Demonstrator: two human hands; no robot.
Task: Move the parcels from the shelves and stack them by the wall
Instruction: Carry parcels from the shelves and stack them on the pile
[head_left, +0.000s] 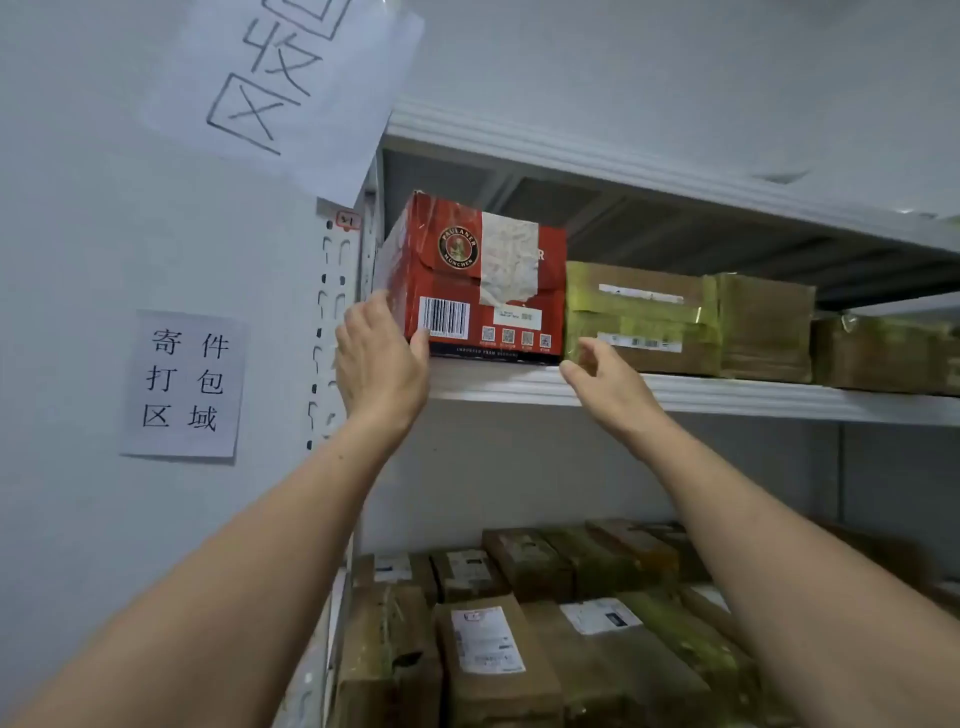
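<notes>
Left hand (382, 364), fingers straight, touches red Paulaner box (483, 280) at its 9 o'clock edge; right hand (608, 382), fingers loosely spread, empty, hovers at box's 4 o'clock.

A red box (483, 280) with a round brewery badge and a barcode stands at the left end of a white shelf (675, 395), just beside the slotted upright post (332, 322). The left hand (379, 364) lies flat against the box's left side, fingers (371, 317) straight and thumb at the lower front corner. The right hand (608, 384) hovers near the box's lower right corner, relaxed and holding nothing (whether it touches the box is unclear). Taped brown parcels (644, 322) sit to the right, the nearest touching the red box. More brown parcels (493, 654) fill the lower shelf. Two handwritten paper notes (184, 384) hang on the wall at left.
</notes>
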